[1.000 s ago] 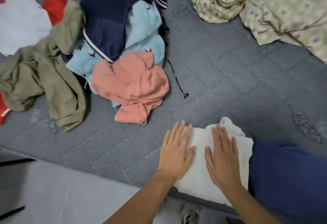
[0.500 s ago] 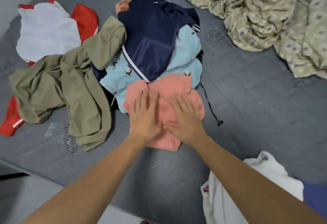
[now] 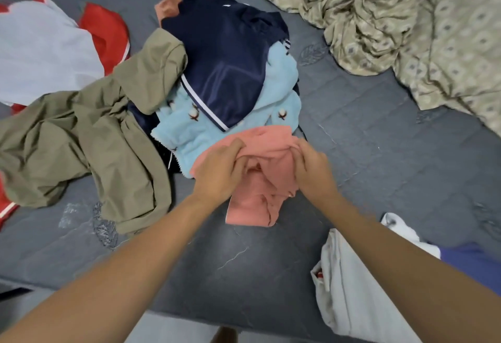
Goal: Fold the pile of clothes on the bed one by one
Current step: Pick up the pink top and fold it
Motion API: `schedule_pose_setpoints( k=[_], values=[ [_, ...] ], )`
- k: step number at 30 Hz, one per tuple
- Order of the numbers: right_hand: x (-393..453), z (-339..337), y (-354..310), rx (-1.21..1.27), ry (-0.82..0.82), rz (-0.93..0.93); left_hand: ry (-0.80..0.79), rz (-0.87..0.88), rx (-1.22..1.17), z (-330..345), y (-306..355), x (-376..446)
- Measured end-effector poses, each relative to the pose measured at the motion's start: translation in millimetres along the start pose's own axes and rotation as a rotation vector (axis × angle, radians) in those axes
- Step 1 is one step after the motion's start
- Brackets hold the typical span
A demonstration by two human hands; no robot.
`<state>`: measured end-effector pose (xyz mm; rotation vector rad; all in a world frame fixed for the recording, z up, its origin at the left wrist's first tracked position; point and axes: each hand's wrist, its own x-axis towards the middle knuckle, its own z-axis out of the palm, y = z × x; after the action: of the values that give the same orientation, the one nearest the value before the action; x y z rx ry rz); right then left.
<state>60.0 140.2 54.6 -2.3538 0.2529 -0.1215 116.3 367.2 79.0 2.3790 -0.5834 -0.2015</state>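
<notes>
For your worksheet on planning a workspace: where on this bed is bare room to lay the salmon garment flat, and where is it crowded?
Free: grey mattress between the salmon garment, the patterned blanket and the folded white cloth; also the near strip below the olive garment. Crowded: the pile around the navy jacket.

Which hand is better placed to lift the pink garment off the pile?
Neither alone. The left hand and right hand both grip the pink garment, on opposite sides, so both should lift together.
</notes>
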Motion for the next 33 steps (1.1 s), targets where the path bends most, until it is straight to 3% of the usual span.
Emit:
schedule_pose_setpoints(
  k=[6, 10, 15, 19, 22, 28, 33],
  values=[
    [-10, -99, -36, 0.198, -0.027, 0.132, 0.007, -0.097, -0.336, -48, 98, 9],
    [-26, -166, -67, 0.287, -0.028, 0.126, -0.045, -0.092, -0.397, -82, 161, 3],
    [-40, -243, -116, 0.404, -0.045, 0.039, -0.291, -0.024, -0.499, -112, 252, -10],
    [-48, -294, -134, 0.449, -0.032, 0.007, -0.167, 0.030, -0.486, -121, 307, -6],
    [-68, -319, -128, 0.560, -0.090, 0.035, -0.091, 0.029, -0.542, -134, 333, -8],
    [-107, -319, -107, 0.549, -0.319, 0.225, -0.113, 0.009, -0.616, -150, 352, -24],
    [-117, -329, -115, 0.585, -0.318, 0.296, -0.119, -0.022, -0.601, -175, 360, -31]
  ],
)
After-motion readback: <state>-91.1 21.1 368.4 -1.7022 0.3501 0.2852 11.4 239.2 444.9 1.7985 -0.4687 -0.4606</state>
